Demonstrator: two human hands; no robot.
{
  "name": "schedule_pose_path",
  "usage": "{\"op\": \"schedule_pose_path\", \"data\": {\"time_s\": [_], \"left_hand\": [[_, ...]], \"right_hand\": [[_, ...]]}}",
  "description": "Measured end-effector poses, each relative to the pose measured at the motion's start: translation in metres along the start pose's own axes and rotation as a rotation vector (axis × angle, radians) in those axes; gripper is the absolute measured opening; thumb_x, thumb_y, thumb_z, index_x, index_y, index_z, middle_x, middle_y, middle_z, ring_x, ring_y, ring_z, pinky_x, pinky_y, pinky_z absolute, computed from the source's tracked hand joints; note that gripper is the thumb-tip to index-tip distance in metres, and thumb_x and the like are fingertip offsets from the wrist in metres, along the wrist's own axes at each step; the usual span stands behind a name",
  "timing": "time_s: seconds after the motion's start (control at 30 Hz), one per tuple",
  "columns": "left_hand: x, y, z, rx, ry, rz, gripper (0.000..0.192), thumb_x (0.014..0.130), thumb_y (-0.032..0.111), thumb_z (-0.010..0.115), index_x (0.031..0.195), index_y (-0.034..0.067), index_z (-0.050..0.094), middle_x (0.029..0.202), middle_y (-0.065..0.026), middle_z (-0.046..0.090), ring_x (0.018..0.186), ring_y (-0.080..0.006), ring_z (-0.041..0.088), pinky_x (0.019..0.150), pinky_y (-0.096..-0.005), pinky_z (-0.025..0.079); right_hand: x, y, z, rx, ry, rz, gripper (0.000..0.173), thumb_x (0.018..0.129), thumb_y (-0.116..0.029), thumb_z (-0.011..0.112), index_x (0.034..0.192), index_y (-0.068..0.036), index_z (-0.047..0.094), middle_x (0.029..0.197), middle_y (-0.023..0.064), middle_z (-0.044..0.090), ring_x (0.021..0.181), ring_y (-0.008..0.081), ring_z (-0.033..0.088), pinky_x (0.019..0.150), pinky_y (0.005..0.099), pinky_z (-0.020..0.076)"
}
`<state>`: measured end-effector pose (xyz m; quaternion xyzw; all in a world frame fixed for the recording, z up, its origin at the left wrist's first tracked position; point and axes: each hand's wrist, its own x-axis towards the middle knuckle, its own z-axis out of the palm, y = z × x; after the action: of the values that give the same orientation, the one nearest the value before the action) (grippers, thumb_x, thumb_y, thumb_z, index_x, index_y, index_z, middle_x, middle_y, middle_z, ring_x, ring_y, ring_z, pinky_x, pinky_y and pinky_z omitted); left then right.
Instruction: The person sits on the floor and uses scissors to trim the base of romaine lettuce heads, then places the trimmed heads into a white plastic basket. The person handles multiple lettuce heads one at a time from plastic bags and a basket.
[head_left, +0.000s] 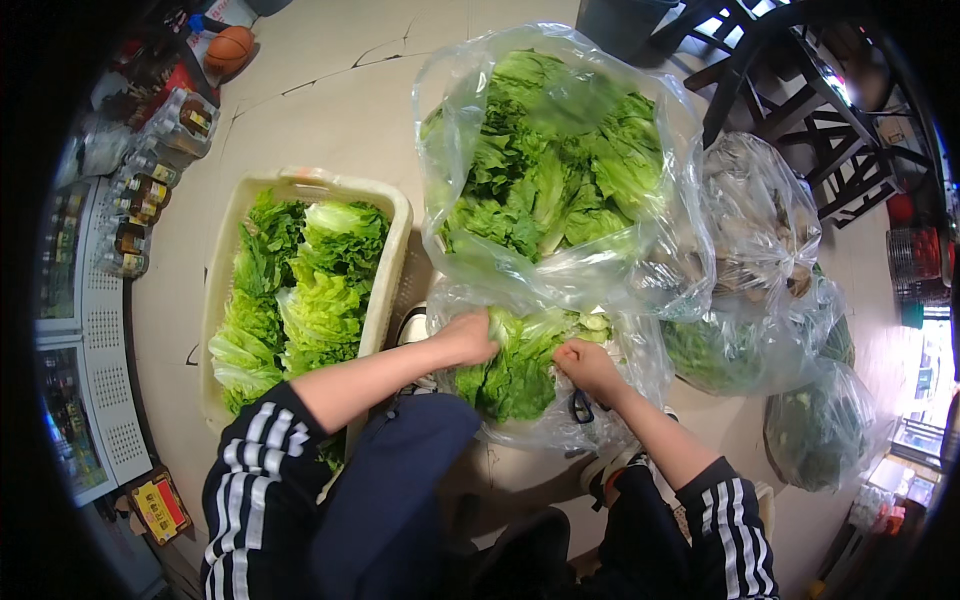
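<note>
Loose lettuce leaves (517, 382) lie over a spread clear plastic bag (637, 352) on the floor between my feet. My left hand (472, 339) is curled shut on the left edge of these leaves. Across from it, my right hand (589, 367) pinches the leaves' right side, its fingertips partly hidden. Pale cut lettuce pieces (595, 322) rest just above my right hand. A dark looped handle (580, 407), perhaps of scissors, sits on the plastic below that hand. Directly beyond stands a large open clear bag (450, 150) full of green lettuce (555, 180).
To the left, a cream plastic crate (401, 217) holds lettuce heads (322, 300). Several filled plastic bags (765, 217) line the right side. Bottled drinks (139, 199), a glass-door fridge (64, 255) and a basketball (229, 50) are far left. Dark wooden furniture (810, 112) stands upper right.
</note>
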<state>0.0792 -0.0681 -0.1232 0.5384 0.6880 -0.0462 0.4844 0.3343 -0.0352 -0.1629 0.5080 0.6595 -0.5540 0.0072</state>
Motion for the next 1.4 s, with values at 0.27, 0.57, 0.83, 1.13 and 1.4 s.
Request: {"op": "schedule_pose_path", "data": {"time_s": [0.27, 0.57, 0.83, 1.13, 1.4], "left_hand": [[0.032, -0.012, 0.040, -0.111, 0.228, -0.087, 0.070, 0.076, 0.023, 0.072, 0.130, -0.008, 0.039, 0.123, -0.0306, 0.055, 0.116, -0.0419, 0.055, 0.100, -0.0437, 0.045], [-0.019, 0.009, -0.006, -1.147, -0.125, 0.000, 0.043, 0.089, 0.010, 0.060, 0.130, 0.001, 0.049, 0.121, -0.0121, 0.061, 0.109, -0.0252, 0.062, 0.095, -0.0394, 0.051], [-0.046, 0.023, -0.008, -1.695, -0.430, -0.125, 0.042, 0.094, 0.014, 0.053, 0.132, -0.003, 0.046, 0.126, -0.0164, 0.059, 0.114, -0.0279, 0.060, 0.101, -0.0440, 0.048], [-0.051, 0.029, 0.003, -1.814, -0.484, -0.073, 0.046, 0.095, 0.016, 0.050, 0.135, -0.005, 0.043, 0.131, -0.0187, 0.056, 0.118, -0.0308, 0.058, 0.105, -0.0451, 0.044], [-0.053, 0.034, 0.007, -1.796, -0.466, -0.047, 0.048, 0.098, 0.025, 0.050, 0.136, -0.003, 0.043, 0.131, -0.0185, 0.056, 0.119, -0.0310, 0.057, 0.105, -0.0461, 0.044]], "right_hand": [[-0.053, 0.068, -0.017, -0.210, 0.035, 0.152, 0.016, 0.080, -0.016, 0.062, 0.087, -0.001, 0.062, 0.083, 0.0187, 0.066, 0.081, 0.0412, 0.062, 0.073, 0.0462, 0.0497], [-0.079, 0.093, -0.012, -0.363, 0.085, -0.031, 0.021, 0.081, -0.018, 0.067, 0.090, -0.001, 0.059, 0.087, 0.0213, 0.063, 0.088, 0.0403, 0.060, 0.077, 0.0434, 0.0492], [-0.086, -0.032, -0.028, 0.632, 0.151, -0.072, 0.024, 0.090, -0.025, 0.066, 0.099, -0.004, 0.060, 0.083, 0.0073, 0.059, 0.077, 0.0168, 0.057, 0.069, 0.0286, 0.0466], [-0.091, -0.070, -0.041, 0.003, 0.403, -0.333, 0.036, 0.078, -0.022, 0.078, 0.106, -0.007, 0.061, 0.099, 0.0088, 0.054, 0.096, 0.0247, 0.050, 0.086, 0.0353, 0.0410], [-0.089, -0.093, -0.042, -0.185, 0.538, -0.495, 0.034, 0.072, -0.013, 0.080, 0.100, -0.008, 0.061, 0.108, 0.0142, 0.055, 0.106, 0.0343, 0.049, 0.093, 0.0418, 0.0388]]}}
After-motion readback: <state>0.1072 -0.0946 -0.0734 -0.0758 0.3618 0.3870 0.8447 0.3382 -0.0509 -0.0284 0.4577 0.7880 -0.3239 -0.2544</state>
